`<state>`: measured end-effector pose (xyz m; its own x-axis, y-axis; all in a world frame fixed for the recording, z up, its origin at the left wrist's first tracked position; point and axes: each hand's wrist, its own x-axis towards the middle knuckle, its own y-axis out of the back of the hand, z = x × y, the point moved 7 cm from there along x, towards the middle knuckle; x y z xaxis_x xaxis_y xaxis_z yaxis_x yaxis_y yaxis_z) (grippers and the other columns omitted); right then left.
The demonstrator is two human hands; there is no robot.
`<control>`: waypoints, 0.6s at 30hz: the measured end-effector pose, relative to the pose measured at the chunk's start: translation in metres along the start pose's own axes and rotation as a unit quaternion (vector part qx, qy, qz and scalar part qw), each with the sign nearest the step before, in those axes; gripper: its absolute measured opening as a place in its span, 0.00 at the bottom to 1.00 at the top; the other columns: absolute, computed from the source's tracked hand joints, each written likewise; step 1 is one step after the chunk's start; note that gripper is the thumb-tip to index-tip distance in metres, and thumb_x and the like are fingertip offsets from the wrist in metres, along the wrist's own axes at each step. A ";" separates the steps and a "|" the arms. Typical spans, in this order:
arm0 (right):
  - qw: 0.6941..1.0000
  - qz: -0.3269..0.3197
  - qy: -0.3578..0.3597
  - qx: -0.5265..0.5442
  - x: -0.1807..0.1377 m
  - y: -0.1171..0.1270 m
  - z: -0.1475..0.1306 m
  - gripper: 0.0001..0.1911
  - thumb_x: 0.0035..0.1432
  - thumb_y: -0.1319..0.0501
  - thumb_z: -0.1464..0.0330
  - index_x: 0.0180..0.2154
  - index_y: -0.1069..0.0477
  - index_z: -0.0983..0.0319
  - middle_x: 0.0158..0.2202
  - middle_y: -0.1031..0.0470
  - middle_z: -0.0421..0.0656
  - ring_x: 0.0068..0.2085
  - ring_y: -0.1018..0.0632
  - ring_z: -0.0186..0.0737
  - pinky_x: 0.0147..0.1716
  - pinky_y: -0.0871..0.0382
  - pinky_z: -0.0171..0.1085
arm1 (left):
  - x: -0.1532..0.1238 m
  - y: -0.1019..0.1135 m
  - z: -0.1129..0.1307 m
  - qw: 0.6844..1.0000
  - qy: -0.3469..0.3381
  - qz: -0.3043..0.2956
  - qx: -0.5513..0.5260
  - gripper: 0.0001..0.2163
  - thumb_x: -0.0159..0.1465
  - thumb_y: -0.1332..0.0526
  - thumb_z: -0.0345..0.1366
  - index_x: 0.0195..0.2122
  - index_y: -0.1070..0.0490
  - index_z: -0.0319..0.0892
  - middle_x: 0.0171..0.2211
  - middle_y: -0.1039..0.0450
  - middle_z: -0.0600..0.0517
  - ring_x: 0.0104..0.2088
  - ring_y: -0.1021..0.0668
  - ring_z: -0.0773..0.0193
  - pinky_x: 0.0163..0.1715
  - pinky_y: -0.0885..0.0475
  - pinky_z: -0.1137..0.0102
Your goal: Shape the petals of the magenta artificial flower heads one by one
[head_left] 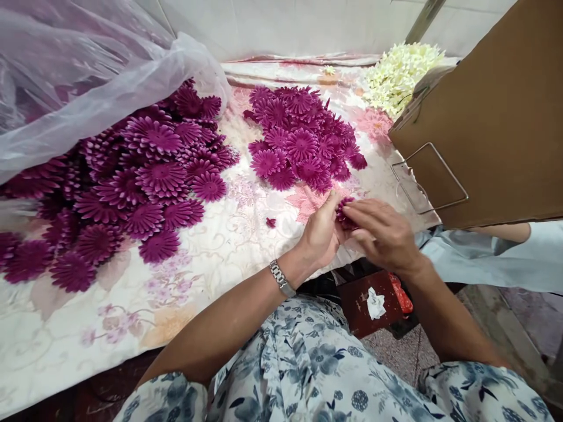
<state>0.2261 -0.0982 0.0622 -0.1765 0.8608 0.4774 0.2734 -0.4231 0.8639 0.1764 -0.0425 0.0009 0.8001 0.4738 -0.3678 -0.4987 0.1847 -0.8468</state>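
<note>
Between my two hands, just above the table's front edge, is a purple artificial flower point(345, 210), partly covered by fingers. My left hand point(323, 231) is closed around it from the left, thumb pointing up. From the right, the bent fingers of my right hand point(382, 231) press on the same flower. Beyond my hands lies a pile of purple petal pieces point(303, 140). A larger heap of purple flower layers point(149, 176) spreads over the left side of the table. One small purple bit point(271, 223) lies alone left of my hands.
A clear plastic bag point(109, 105) drapes over the left heap. Pale yellow flowers point(402, 73) are piled at the back right. A cardboard sheet point(488, 129) with a wire loop point(431, 176) stands at the right, with a person's pale sleeve point(484, 258) below it. A floral cloth point(211, 264) covers the table.
</note>
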 end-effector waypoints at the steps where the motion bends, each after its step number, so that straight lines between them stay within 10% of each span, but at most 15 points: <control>1: 0.999 -0.025 0.014 -0.020 0.000 -0.017 -0.008 0.22 0.61 0.48 0.61 0.52 0.33 0.65 0.51 0.27 0.53 0.54 0.28 0.47 0.55 0.35 0.50 | -0.002 0.001 0.002 1.000 -0.005 0.006 -0.015 0.17 0.68 0.55 0.41 0.29 0.34 0.39 0.29 0.27 0.48 0.35 0.22 0.64 0.35 0.26 0.69; 7: 0.996 -0.023 0.079 -0.016 0.001 -0.049 -0.043 0.27 0.64 0.54 0.59 0.58 0.41 0.68 0.56 0.31 0.53 0.61 0.35 0.47 0.62 0.46 0.54 | -0.023 0.031 0.028 0.986 -0.110 0.114 -0.045 0.11 0.66 0.51 0.35 0.29 0.36 0.39 0.26 0.32 0.54 0.29 0.26 0.72 0.36 0.31 0.74; 18: 0.997 0.022 0.065 -0.041 0.019 -0.067 -0.059 0.29 0.63 0.53 0.58 0.60 0.44 0.68 0.57 0.32 0.55 0.61 0.34 0.49 0.60 0.43 0.52 | -0.050 0.062 0.039 0.975 -0.176 0.132 -0.026 0.06 0.64 0.49 0.33 0.30 0.40 0.41 0.24 0.39 0.57 0.22 0.35 0.74 0.26 0.38 0.76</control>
<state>0.1488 -0.0702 0.0223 -0.2879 0.7990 0.5279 0.2072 -0.4862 0.8489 0.0922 -0.0214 -0.0182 0.4782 0.7663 -0.4291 -0.6472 -0.0227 -0.7620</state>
